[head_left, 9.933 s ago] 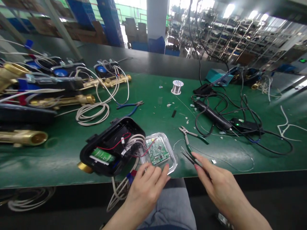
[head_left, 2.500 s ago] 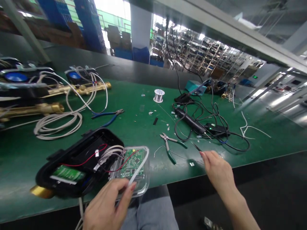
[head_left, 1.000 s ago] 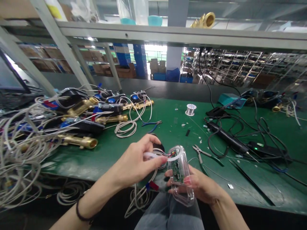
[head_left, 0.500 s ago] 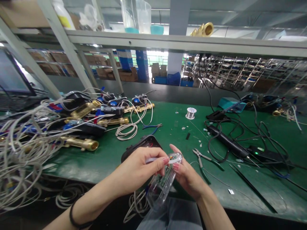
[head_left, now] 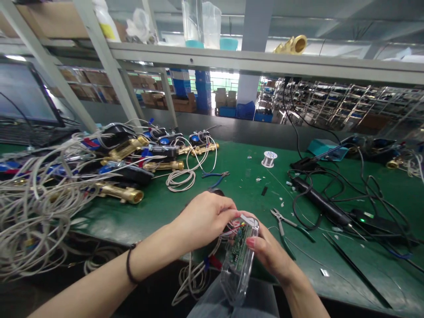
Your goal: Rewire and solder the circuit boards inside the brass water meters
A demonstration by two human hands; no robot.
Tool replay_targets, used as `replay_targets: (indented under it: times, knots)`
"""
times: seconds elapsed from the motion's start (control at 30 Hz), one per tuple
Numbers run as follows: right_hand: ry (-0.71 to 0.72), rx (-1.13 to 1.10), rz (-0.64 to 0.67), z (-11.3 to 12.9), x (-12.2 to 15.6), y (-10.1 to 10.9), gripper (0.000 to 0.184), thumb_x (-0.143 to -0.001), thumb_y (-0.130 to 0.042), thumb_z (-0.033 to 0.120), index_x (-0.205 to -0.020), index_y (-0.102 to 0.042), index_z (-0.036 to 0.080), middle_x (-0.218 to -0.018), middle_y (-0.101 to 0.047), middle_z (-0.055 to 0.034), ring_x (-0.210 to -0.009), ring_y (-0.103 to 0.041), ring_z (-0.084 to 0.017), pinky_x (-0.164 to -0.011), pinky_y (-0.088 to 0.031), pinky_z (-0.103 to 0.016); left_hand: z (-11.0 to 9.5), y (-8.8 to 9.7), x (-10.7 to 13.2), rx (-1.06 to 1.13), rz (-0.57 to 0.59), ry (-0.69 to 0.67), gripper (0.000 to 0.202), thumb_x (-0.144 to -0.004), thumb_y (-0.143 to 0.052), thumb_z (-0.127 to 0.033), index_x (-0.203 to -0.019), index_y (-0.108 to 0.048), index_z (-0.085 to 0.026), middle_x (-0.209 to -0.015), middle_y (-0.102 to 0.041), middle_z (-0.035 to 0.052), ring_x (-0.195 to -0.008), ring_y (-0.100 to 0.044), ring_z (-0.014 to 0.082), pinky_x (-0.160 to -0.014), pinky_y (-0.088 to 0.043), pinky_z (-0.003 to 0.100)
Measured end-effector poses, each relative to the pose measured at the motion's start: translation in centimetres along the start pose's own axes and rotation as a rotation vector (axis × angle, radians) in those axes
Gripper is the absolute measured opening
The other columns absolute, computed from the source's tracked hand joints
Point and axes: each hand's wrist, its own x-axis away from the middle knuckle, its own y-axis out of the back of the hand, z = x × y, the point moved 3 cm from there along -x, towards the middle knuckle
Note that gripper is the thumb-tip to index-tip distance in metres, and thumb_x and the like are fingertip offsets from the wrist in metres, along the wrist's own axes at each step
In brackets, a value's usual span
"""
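Note:
My right hand (head_left: 270, 251) grips a clear plastic housing (head_left: 236, 280) by its upper right side, thumb across the front. Inside it shows a green circuit board (head_left: 240, 251), with thin coloured wires at its top left. A white strip (head_left: 248, 219) lies along the housing's top end. My left hand (head_left: 207, 218) is closed in a pinch at the near end of that strip, fingertips touching the housing's rim. Behind the left hand, a dark part is mostly hidden. Grey cables (head_left: 190, 280) hang below the bench edge beside the housing.
Brass valve bodies (head_left: 122, 193) with tangled grey cables crowd the left. Blue-handled pliers (head_left: 217, 178), a solder spool (head_left: 269, 159) and green-handled cutters (head_left: 285, 225) lie ahead. A soldering iron (head_left: 323, 203) and black tweezers (head_left: 357, 271) are on the right. A shelf beam (head_left: 212, 59) crosses above.
The housing has turned more upright and shifted right in view. The white strip, earlier held raised between my left fingers, now lies along the housing's top end. The camera view has shifted slightly.

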Motion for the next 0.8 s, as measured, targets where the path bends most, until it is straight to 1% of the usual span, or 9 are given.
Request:
replay_targets:
  times: [0.07,0.17,0.33,0.4,0.47,0.53,0.63,0.8]
  knots:
    - [0.01,-0.027,-0.005,0.0,0.0,0.0,0.053,-0.074,-0.064,0.043,-0.121,-0.049,0.023,-0.114,-0.058,-0.0055,-0.103,-0.053,-0.021,-0.096,-0.037,-0.038,0.5,0.0,-0.5,0.003,-0.071,0.03,0.027,-0.084,-0.051,-0.028,-0.069,-0.07,-0.018,-0.061,-0.063,-0.0005,-0.055,-0.053,0.0119,-0.052,-0.033,0.021]
    - [0.005,-0.053,-0.037,-0.3,0.0,0.3,0.056,-0.074,-0.064,0.041,-0.124,-0.049,0.022,-0.114,-0.059,-0.0058,-0.105,-0.054,-0.021,-0.1,-0.036,-0.04,1.2,-0.1,-0.9,0.006,-0.157,0.078,0.03,-0.085,-0.049,-0.033,-0.069,-0.07,-0.018,-0.058,-0.062,-0.0005,-0.054,-0.052,0.0125,-0.053,-0.033,0.022]
    - [0.003,-0.108,-0.07,-0.5,0.0,0.6,0.06,-0.071,-0.066,0.041,-0.125,-0.049,0.021,-0.115,-0.059,-0.0078,-0.104,-0.056,-0.024,-0.098,-0.039,-0.045,2.3,0.1,-0.4,0.017,-0.25,0.129,0.031,-0.084,-0.05,-0.033,-0.065,-0.068,-0.018,-0.055,-0.06,-0.0011,-0.05,-0.049,0.0116,-0.05,-0.031,0.022]
    - [0.009,-0.178,-0.094,-0.4,0.1,0.6,0.058,-0.07,-0.067,0.041,-0.122,-0.051,0.021,-0.113,-0.061,-0.0081,-0.103,-0.057,-0.025,-0.098,-0.04,-0.047,2.7,0.5,0.0,-0.004,-0.306,0.139,0.03,-0.084,-0.05,-0.033,-0.065,-0.068,-0.018,-0.054,-0.059,-0.0018,-0.05,-0.049,0.0112,-0.049,-0.031,0.022]
    - [0.001,-0.294,-0.118,-0.2,0.1,0.7,0.059,-0.068,-0.068,0.043,-0.12,-0.053,0.02,-0.109,-0.062,-0.0082,-0.101,-0.059,-0.026,-0.098,-0.04,-0.048,3.2,1.0,0.5,-0.034,-0.372,0.151,0.03,-0.084,-0.05,-0.034,-0.066,-0.068,-0.018,-0.053,-0.059,-0.0028,-0.05,-0.05,0.0109,-0.049,-0.031,0.021]
    - [-0.012,-0.383,-0.137,-0.1,0.1,0.8,0.06,-0.066,-0.069,0.044,-0.119,-0.054,0.02,-0.106,-0.063,-0.0082,-0.098,-0.06,-0.026,-0.096,-0.042,-0.048,3.5,1.3,1.1,-0.058,-0.41,0.15,0.029,-0.085,-0.049,-0.034,-0.068,-0.068,-0.019,-0.053,-0.058,-0.004,-0.05,-0.05,0.0103,-0.049,-0.032,0.021]
    - [-0.023,-0.404,-0.156,-0.2,0.0,0.8,0.061,-0.064,-0.071,0.042,-0.118,-0.055,0.019,-0.106,-0.064,-0.0093,-0.095,-0.061,-0.026,-0.095,-0.043,-0.047,3.5,1.4,2.1,-0.083,-0.441,0.11,0.027,-0.085,-0.049,-0.033,-0.071,-0.068,-0.02,-0.056,-0.061,-0.0051,-0.05,-0.051,0.0091,-0.051,-0.034,0.021]
    - [-0.018,-0.418,-0.181,-0.5,-0.1,0.3,0.063,-0.063,-0.07,0.042,-0.119,-0.055,0.017,-0.109,-0.064,-0.0112,-0.099,-0.061,-0.029,-0.096,-0.042,-0.049,3.1,1.3,3.9,-0.077,-0.609,0.127,0.025,-0.085,-0.052,-0.034,-0.07,-0.066,-0.02,-0.056,-0.06,-0.0052,-0.05,-0.052,0.0094,-0.051,-0.037,0.021]
